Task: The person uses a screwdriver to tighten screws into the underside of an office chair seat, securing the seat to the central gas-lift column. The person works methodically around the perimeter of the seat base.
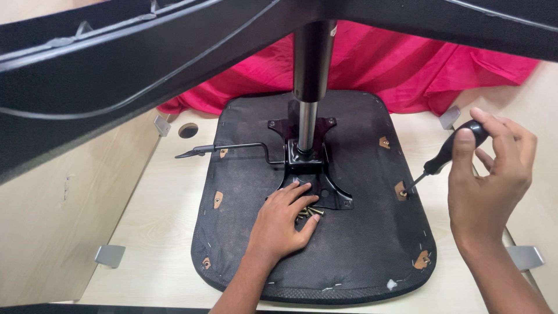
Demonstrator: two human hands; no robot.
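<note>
Here, head view only, 1 camera looking down past the chair base.

Screwdriver: we see the right hand (491, 174) with its grip clamped on the black handle of the screwdriver (447, 152), fingers wrapped over the top end.

Long axis: the tool slants from the handle at upper right down to the tip at lower left, and the tip sits at the brown mounting tab (401, 190) on the right edge of the seat underside (349, 256).

Screws: the left hand (285, 224) lies flat on the fabric, fingers spread and closed on nothing, their tips touching a small heap of brass screws (308, 213) just below the black mechanism plate (308, 174).

Nearer hand: we judge the left hand nearer the screws and the right nearer the tab; the 2 are well apart across the seat.

Edges: the tab lies close to the seat's rim, with bare bench (157, 232) beyond it.

Room: the gas column (308, 87) and the chair base (116, 64) overhang the upper part; the lever (226, 149) juts left. The right side is open.

Cloth: a red cloth (407, 70) lies behind the seat.
</note>
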